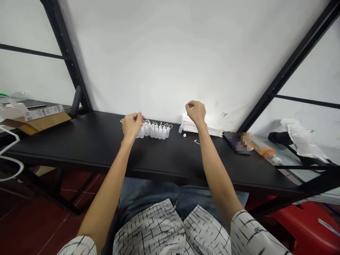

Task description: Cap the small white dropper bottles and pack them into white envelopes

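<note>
Several small white squeeze bottles (156, 131) stand in a cluster at the back of a black table (90, 145). My left hand (132, 124) is curled at the left end of that cluster, fingers pinched, what they hold is hidden. My right hand (196, 111) is raised above a stack of white packets (212, 130), its fingers pinched together on something too small to name. A single small bottle (180, 129) and a tiny white cap (184, 135) lie between the cluster and the stack.
A cardboard box (37, 122) lies at the table's left end. A tube with an orange label (261, 148) lies at the right. Black frame struts rise on both sides against the white wall. A red stool (305, 223) stands low right.
</note>
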`<state>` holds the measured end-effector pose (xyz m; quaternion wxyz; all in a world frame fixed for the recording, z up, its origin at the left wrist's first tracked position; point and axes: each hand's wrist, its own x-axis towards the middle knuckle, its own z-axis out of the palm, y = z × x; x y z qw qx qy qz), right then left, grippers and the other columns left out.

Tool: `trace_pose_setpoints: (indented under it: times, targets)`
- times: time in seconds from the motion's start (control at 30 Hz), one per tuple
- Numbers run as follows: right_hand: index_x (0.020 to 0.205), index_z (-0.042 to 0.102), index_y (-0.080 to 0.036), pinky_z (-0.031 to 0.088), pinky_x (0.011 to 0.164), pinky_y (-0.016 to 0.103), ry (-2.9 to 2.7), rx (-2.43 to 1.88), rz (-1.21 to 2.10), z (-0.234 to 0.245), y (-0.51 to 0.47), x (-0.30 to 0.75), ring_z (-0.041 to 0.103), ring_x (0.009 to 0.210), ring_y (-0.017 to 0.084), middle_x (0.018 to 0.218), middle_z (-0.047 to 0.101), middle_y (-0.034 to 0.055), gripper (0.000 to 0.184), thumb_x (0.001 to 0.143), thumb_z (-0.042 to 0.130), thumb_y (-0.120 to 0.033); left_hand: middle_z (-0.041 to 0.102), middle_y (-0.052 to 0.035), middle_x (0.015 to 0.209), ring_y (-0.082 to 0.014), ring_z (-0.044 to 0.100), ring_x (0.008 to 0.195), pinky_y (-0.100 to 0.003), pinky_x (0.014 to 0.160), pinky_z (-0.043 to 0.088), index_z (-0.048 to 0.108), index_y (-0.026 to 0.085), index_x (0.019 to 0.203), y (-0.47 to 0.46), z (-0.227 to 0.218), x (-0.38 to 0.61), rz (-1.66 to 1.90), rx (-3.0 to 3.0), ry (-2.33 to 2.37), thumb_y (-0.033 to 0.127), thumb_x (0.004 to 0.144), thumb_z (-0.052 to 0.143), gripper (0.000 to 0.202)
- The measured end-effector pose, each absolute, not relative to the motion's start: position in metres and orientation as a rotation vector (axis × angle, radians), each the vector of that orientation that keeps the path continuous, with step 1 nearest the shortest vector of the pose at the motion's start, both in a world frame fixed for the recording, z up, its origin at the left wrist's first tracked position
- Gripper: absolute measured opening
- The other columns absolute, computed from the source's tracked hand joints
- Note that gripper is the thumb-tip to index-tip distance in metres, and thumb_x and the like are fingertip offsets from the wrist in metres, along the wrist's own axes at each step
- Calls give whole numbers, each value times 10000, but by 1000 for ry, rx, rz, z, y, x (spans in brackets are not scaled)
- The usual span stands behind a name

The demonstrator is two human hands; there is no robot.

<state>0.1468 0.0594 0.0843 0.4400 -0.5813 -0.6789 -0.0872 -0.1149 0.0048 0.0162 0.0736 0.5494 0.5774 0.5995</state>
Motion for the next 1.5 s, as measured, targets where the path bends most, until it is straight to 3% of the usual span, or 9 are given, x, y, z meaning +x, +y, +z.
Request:
trace_pose_setpoints:
  times: [0.33, 0.6, 0.77, 1.0, 1.13, 1.23, 1.37, 1.5]
  targets:
    - [885, 720, -214, 468, 749, 345, -1738, -1705, -238, 55, 47, 149, 646, 898, 267, 900, 714, 85, 222, 871, 499, -231, 694, -25, 637, -141, 621, 543, -252, 596, 462, 711, 155, 721, 6, 16, -114, 1786, 1654, 1696, 387, 867, 476, 361]
    - [1160, 680, -223, 464, 836, 360, -1993, -1798, -323, 13, 73, 151, 617, 1053, 270, 1146, 681, 114, 336, 968, 436, -351, 689, -15, 617, -143, 631, 552, -257, 638, 473, 715, 158, 724, 3, 17, -108, 1701, 1852, 1603, 370, 873, 469, 358]
    - [1090, 715, -224, 469, 836, 345, -2033, -1849, -266, 2, 80, 151, 633, 1037, 259, 1102, 711, 96, 283, 931, 502, -320, 692, -8, 615, -149, 632, 565, -263, 669, 471, 692, 181, 661, 1, 16, -101, 1596, 2083, 1590, 372, 884, 454, 377]
    - [937, 742, -238, 475, 820, 333, -1890, -1679, -163, 13, 71, 156, 659, 956, 233, 987, 743, 43, 180, 860, 581, -265, 664, -25, 580, -153, 610, 558, -263, 599, 418, 702, 176, 704, -6, 15, -88, 1765, 2201, 1645, 382, 922, 417, 414]
    - [852, 730, -200, 485, 799, 310, -1826, -1356, -4, 20, 53, 165, 660, 831, 195, 863, 739, 41, 172, 850, 593, -304, 713, -47, 692, -194, 633, 652, -278, 568, 366, 732, 192, 733, -16, 9, -75, 1384, 2560, 1682, 450, 903, 470, 404]
    - [799, 717, -168, 503, 726, 300, -1810, -1131, 211, 19, 38, 168, 649, 747, 185, 792, 719, 59, 229, 821, 625, -377, 731, -36, 783, -212, 649, 727, -280, 605, 388, 757, 224, 889, -20, 7, -67, 1139, 2588, 1656, 514, 890, 500, 388]
    - [814, 712, -148, 450, 493, 259, -1800, -1015, 597, 13, 20, 160, 616, 642, 179, 704, 679, 67, 385, 745, 686, -526, 741, -24, 877, -202, 659, 746, -284, 654, 436, 723, 254, 1108, -21, 9, -60, 1012, 2452, 1500, 602, 812, 586, 477]
    - [806, 702, -141, 416, 434, 233, -1804, -867, 859, 10, 7, 145, 606, 598, 155, 692, 674, 61, 405, 679, 755, -522, 743, -20, 847, -199, 666, 716, -281, 645, 451, 715, 271, 1140, -21, 11, -54, 948, 2393, 1306, 579, 748, 670, 501]
